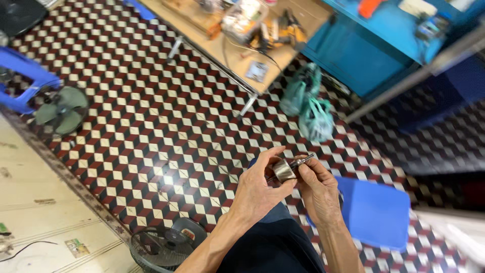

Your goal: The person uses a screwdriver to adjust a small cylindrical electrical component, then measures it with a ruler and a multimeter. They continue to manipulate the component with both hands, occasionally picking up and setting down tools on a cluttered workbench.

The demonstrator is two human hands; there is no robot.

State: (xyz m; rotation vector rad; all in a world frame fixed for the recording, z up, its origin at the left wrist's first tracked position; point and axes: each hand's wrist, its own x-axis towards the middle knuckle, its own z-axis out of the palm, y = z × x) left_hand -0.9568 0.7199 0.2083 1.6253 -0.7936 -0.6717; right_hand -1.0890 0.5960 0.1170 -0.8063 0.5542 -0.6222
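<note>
Two hands hold a small metal motor part above a patterned tile floor.

Taking the blue stool (376,212) as landmark: the checkered floor (151,126) spreads out to its left, the wooden desk (237,35) stands well beyond it, and two green bags (308,103) lie on the floor between desk and stool. Just left of the stool, the left hand (260,192) and right hand (318,187) both grasp the rotor (284,170), a shiny cylinder with a thin shaft, left fingers curled over it, right fingertips pinching its shaft end.
</note>
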